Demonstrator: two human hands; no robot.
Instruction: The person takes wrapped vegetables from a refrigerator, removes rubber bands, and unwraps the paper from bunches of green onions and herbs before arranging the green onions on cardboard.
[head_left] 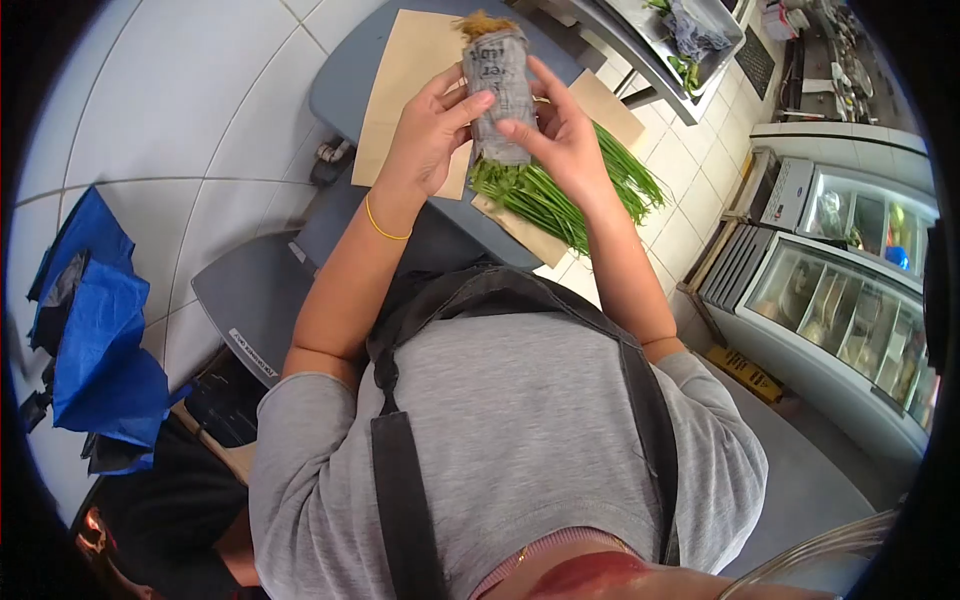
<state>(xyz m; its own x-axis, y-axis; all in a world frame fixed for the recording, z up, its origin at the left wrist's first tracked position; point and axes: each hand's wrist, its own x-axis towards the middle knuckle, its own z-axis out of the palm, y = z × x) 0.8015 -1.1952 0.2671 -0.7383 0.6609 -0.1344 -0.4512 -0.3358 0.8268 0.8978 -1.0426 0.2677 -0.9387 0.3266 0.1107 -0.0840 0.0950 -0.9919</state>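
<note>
My left hand point(432, 128) and my right hand point(562, 142) hold a bunch of greens wrapped in grey printed paper point(500, 112) between them, above the table. Its brown roots point(486, 24) stick out at the far end, and leafy green stems show at the near end. The fingers of both hands curl round the sides, with the thumbs lying on the near face of the wrap. Below and to the right, long thin green stalks point(545, 208) lie loose on brown cardboard point(400, 85). Part of the stalks is hidden behind my right hand and forearm.
The cardboard lies on a blue-grey table point(345, 75). A grey chair point(235, 280) stands at the left, near a blue bag-like sheet point(110, 350). A person in black point(170, 510) is at the lower left. Glass-topped fridges point(840, 300) and a metal sink point(715, 70) stand at the right.
</note>
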